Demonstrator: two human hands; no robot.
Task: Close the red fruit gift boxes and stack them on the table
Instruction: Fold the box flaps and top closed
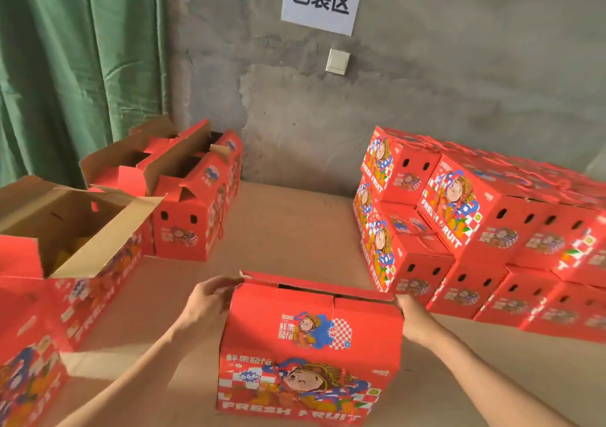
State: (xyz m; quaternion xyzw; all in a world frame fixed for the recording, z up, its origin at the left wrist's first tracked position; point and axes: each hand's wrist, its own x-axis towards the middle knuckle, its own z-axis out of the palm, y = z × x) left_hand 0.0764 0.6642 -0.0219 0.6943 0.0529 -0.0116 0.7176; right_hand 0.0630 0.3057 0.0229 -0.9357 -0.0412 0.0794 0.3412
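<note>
Standing at the table [288, 229], we hold the red gift box [308, 344] at its near edge, flaps nearly down. Our left hand [210, 298] pinches the flap's left end and our right hand [410, 315] curls round the right corner. Stacked closed boxes [475, 229] sit on the right, and open boxes [82, 229] on the left.

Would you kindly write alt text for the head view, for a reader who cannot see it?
A left hand and a right hand hold the ends of a red gift box, its top flaps not fully shut, on a brown table. Closed boxes are stacked at right; open boxes stand at left.
</note>
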